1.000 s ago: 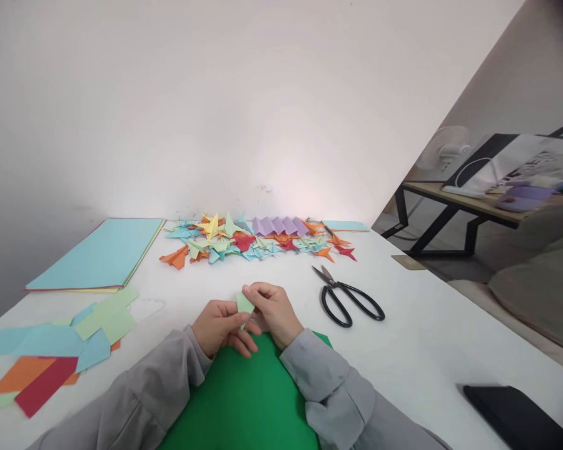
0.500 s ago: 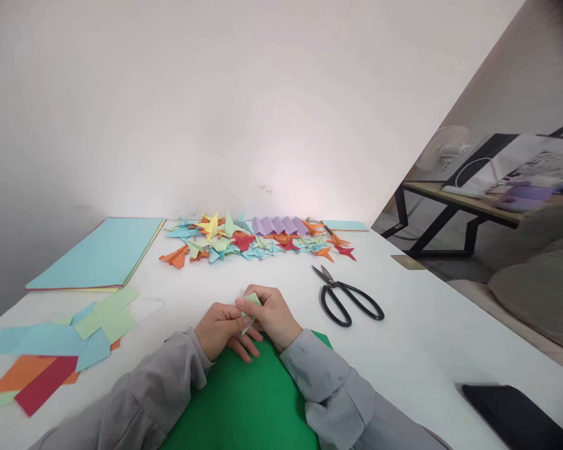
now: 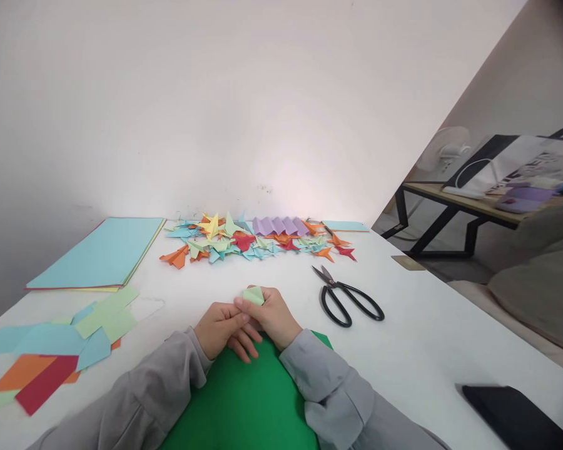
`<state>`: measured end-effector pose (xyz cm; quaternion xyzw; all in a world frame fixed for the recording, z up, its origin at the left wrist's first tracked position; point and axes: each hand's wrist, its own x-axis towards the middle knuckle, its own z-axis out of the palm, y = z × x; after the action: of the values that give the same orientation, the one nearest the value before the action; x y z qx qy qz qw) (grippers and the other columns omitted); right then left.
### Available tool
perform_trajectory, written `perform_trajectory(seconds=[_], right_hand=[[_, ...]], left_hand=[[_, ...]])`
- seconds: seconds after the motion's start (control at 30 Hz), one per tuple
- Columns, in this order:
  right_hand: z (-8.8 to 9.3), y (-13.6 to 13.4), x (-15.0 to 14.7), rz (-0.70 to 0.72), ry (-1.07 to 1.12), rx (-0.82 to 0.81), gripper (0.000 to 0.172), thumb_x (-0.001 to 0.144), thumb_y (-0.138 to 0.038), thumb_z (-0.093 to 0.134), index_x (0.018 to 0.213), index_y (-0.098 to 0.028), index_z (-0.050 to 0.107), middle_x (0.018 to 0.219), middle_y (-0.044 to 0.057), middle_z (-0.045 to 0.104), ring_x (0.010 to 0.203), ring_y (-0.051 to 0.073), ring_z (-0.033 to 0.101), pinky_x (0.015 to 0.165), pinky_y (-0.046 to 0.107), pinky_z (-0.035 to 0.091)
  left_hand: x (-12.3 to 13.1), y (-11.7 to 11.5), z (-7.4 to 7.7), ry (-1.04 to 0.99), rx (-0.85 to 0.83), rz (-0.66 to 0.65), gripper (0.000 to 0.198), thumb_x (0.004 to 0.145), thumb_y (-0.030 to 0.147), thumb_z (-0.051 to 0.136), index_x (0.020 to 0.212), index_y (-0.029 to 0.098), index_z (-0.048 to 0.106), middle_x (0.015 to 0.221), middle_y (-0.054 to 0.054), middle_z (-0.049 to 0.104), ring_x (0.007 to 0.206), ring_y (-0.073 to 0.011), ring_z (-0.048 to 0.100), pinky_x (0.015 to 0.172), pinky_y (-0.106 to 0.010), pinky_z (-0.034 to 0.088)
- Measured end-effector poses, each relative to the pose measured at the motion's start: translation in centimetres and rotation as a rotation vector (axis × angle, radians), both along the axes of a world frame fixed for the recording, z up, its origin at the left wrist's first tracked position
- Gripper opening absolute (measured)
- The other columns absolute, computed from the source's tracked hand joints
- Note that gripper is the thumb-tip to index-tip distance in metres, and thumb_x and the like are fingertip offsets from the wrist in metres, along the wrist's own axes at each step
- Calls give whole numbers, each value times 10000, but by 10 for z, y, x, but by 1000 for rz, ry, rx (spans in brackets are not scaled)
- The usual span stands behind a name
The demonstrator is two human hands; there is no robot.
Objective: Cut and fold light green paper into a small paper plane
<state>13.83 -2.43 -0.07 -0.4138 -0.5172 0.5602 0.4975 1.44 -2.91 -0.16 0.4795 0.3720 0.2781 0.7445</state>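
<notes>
A small folded piece of light green paper (image 3: 254, 295) shows above my right hand (image 3: 275, 317), pinched between its thumb and fingers. My left hand (image 3: 224, 327) meets the right one just below the paper, thumb pressed toward the fingers; its other fingertips hang lower. Whether the left hand also grips part of the paper is hidden behind the thumbs. Both hands are over the near edge of a green sheet (image 3: 248, 394). Beyond them lies a heap of folded paper shapes (image 3: 244, 242) in several colours, with a purple pleated strip (image 3: 280, 226) at its back.
Black-handled scissors (image 3: 342, 297) lie partly open to the right. At left are cut paper pieces (image 3: 51, 340) and a stack of coloured sheets (image 3: 103, 250). A black flat object (image 3: 520, 412) rests at the near right. A wall (image 3: 263, 125) rises behind the white table (image 3: 417, 325).
The green paper has turned in my fingers: its narrow, slanted edge is replaced by a wider face standing higher above the right hand. My hands have barely shifted.
</notes>
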Motion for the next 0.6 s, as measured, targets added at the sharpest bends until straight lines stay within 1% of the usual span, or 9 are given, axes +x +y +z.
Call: perform_trajectory(seconds=[0.17, 0.27, 0.37, 0.47, 0.6], right_hand=[[-1, -1, -1, 13, 64, -42, 341, 610, -317, 660, 466, -161, 393, 360, -93, 346, 342, 33, 268, 339, 183, 189], [-1, -1, -1, 20, 86, -61, 345, 614, -318, 659, 454, -158, 399, 347, -90, 356, 329, 31, 272, 333, 182, 193], [-1, -1, -1, -4, 61, -76, 353, 610, -333, 664, 441, -155, 410, 335, -85, 369, 315, 32, 287, 324, 181, 205], [-1, 0, -1, -23, 26, -87, 357, 620, -373, 654, 447, -152, 434, 326, -74, 396, 305, 37, 314, 316, 177, 219], [0, -1, -2, -17, 49, -141, 370, 661, -463, 588, 495, -143, 506, 299, -58, 411, 284, 50, 333, 304, 174, 219]], left_hand=[[0, -3, 3, 8, 58, -2, 424, 577, 473, 636, 669, 67, 555, 574, -84, 629, 424, -168, 592, 351, -252, 462], [0, -3, 4, 4, 64, -20, 432, 579, 474, 634, 712, 71, 553, 562, -75, 628, 418, -169, 592, 347, -251, 464], [0, -3, 4, 10, 62, -24, 417, 591, 467, 628, 711, 76, 545, 564, -76, 630, 419, -169, 593, 350, -252, 469], [0, -3, 3, 20, 66, -25, 401, 603, 461, 620, 699, 82, 535, 557, -74, 630, 417, -169, 594, 348, -252, 470], [-1, -3, 3, 18, 73, -44, 382, 614, 443, 621, 702, 80, 540, 553, -77, 633, 416, -170, 595, 347, -249, 472]])
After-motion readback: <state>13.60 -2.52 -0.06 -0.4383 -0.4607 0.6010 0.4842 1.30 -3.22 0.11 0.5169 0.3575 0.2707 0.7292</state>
